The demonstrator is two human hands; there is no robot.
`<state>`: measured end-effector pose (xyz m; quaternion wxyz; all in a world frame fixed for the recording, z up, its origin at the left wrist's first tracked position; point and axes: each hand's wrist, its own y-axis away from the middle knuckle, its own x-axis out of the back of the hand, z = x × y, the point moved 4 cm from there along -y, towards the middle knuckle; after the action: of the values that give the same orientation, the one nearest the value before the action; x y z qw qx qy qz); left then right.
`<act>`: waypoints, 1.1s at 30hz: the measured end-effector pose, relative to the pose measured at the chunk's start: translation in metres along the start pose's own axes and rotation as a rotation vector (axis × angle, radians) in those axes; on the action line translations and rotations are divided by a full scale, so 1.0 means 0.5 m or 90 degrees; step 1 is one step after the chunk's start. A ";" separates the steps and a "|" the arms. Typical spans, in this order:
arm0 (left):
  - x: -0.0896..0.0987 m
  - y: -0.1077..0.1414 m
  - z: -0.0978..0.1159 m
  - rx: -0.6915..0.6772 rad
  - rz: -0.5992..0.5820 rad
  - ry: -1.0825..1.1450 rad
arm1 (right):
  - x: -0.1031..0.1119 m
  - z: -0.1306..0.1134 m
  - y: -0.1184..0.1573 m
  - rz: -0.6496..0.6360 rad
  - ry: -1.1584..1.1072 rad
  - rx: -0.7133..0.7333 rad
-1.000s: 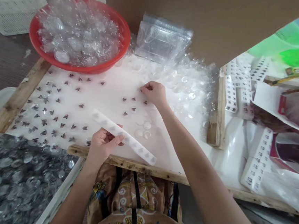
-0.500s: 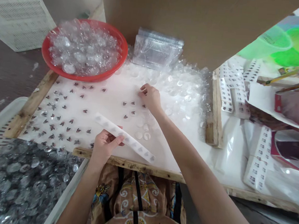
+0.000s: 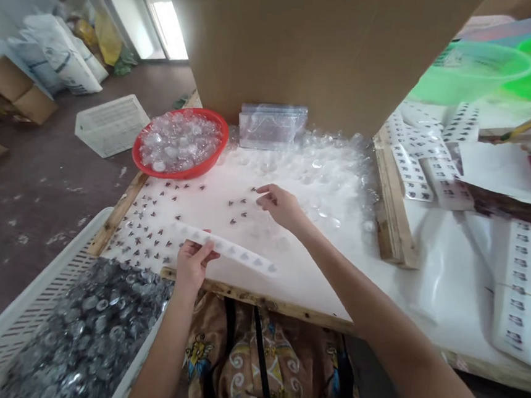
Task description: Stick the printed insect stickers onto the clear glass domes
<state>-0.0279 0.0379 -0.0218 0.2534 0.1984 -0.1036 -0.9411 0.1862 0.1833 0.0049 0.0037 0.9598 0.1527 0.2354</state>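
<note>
A white strip of stickers (image 3: 242,256) is pinched between the thumb and fingers of my left hand (image 3: 197,261), low over the front of the white board (image 3: 229,189). My right hand (image 3: 281,206) is over the middle of the board, thumb and index finger forward, beside a small dark sticker (image 3: 254,189). Whether anything is between its fingertips is too small to tell. Several dark stickers lie spaced out on the board's left part, a few more near the middle. Clear round pieces (image 3: 317,164) cover its back right.
A red bowl (image 3: 203,167) of clear pieces stands at the back left, a clear plastic box (image 3: 271,128) beside it. Cardboard (image 3: 297,47) rises behind. Front left is a white crate (image 3: 12,325) of clear pieces. Sticker sheets (image 3: 520,289) and green baskets (image 3: 472,71) are at right.
The camera view has tilted up and turned left. My right hand stays over the middle stickers, its index finger now stretched further out. My left hand still holds the strip, which lies at a flatter slant.
</note>
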 end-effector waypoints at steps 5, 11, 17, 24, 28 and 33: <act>-0.014 0.028 0.012 -0.048 0.021 0.016 | 0.013 -0.007 0.137 -0.220 -0.040 0.065; -0.079 0.120 0.110 -0.304 -0.173 -0.121 | 0.044 -0.007 0.209 -0.327 -0.102 0.202; -0.124 0.254 0.172 -0.644 -0.216 -0.377 | 0.081 0.011 0.229 -0.089 -0.120 0.195; -0.130 0.301 0.123 -0.780 -0.186 -0.551 | 0.025 -0.004 0.304 -0.207 -0.334 0.070; -0.119 0.296 0.109 -0.755 -0.167 -0.554 | 0.013 -0.038 0.346 -0.175 -0.307 0.116; -0.104 0.291 0.096 -0.558 -0.100 -0.417 | 0.053 -0.082 0.356 0.091 -0.058 0.379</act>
<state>0.0563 -0.0544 0.0813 0.1958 -0.2216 0.2394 -0.9248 0.2417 0.0187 0.0672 -0.2876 0.9365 0.1468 0.1365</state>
